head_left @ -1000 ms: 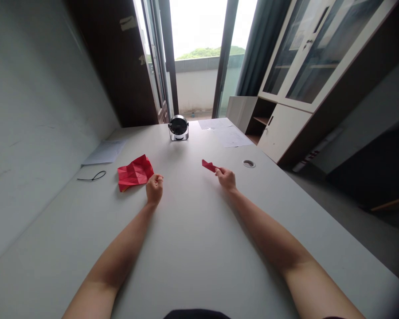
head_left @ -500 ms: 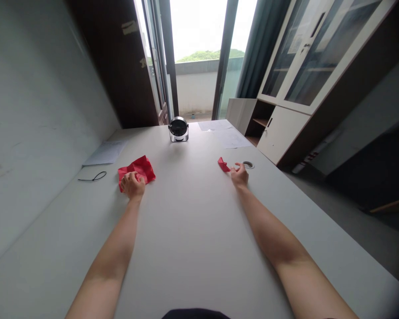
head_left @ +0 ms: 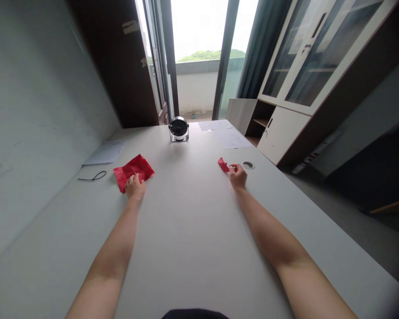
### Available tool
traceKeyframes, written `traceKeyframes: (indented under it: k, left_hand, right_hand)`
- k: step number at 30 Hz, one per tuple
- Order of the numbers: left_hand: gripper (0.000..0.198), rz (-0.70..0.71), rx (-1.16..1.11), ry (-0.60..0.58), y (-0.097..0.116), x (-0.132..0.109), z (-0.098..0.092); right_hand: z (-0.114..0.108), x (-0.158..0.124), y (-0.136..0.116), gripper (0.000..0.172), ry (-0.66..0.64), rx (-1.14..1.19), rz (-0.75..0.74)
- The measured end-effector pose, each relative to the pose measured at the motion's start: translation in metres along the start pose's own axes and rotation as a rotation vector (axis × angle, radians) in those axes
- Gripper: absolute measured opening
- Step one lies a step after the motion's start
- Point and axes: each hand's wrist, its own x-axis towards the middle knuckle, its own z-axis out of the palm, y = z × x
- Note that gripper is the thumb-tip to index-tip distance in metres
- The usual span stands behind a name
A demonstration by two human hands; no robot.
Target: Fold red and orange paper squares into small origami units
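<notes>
A creased red paper sheet [head_left: 133, 167] lies at the left of the white table. My left hand [head_left: 135, 186] rests on its near edge, with bent fingers closed on the paper. Over on the right is a small folded red paper piece [head_left: 223, 164] with a raised point. My right hand [head_left: 238, 176] pinches its near right end between thumb and fingers; the fingertips partly hide that end. Just behind the right hand lies a white roll of tape [head_left: 248, 165], apart from it.
A black cable tie [head_left: 93, 177] lies left of the red sheet, near the wall. White papers [head_left: 105, 153] sit behind it, and more sheets [head_left: 234, 137] at the far right. A round black-and-silver device [head_left: 178, 129] stands at the table's far end. Cabinets [head_left: 286, 128] flank the right.
The red sheet has spread flatter and shifted slightly left. My left hand has slid back to its near edge, its fingers less curled. My right hand has moved slightly left, off the tape roll.
</notes>
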Motion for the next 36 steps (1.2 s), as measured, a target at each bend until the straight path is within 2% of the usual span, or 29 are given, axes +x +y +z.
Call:
traceKeyframes:
  k: [4,19,24,30,36]
  left_hand:
    - [0.057,0.005,0.032,-0.014,-0.0013,0.0007,-0.0015]
    - [0.058,0.026,0.085,-0.008,-0.0011,0.0007,-0.0032]
    - [0.054,0.042,0.058,-0.020,-0.0059,0.0035,0.0000]
    - [0.059,0.037,0.020,-0.029,-0.0053,0.0053,-0.0024]
    - [0.050,0.043,-0.069,0.005,-0.0065,0.0077,-0.0032]
  right_hand:
    - [0.0021,-0.0010,0.0020,0.031,-0.014,0.013,-0.020]
    - [0.0054,-0.0027,0.0049,0.031,-0.091,0.062,-0.044]
    - [0.0039,-0.0038,0.0034,0.032,-0.112,0.058,-0.037]
    - [0.0023,-0.0051,-0.0010,0.033,-0.129,0.046,-0.030]
    - [0.0026,-0.0042,-0.0002,0.034,-0.146,0.044,-0.031]
